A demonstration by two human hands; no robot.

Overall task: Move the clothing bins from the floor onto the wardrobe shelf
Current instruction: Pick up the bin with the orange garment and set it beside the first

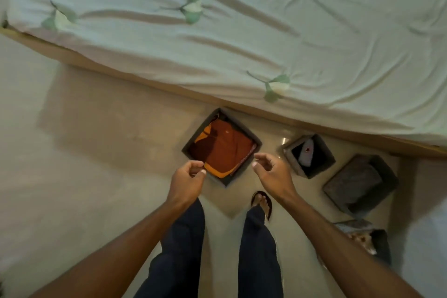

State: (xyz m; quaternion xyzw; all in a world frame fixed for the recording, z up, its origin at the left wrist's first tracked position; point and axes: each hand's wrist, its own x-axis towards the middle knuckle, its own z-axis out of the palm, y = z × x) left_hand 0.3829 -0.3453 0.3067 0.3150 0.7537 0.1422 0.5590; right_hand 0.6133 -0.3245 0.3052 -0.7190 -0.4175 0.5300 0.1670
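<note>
Centre frame, a dark fabric bin (198, 132) of folded orange clothes sits on the floor (96, 152) beside the bed (242, 31). The left hand (187, 178) and right hand (271, 172) hover over opposite sides, fingers loosely curled and empty. They should grip both walls evenly and lift level. More bins (325, 150) sit lower right.

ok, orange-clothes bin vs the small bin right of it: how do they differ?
The orange-clothes bin looks larger than the small bin. The orange-clothes bin is full of folded rust-orange fabric; the small bin shows mostly dark interior, one pale item. Both are grey, square, open-topped, on the floor.
</note>
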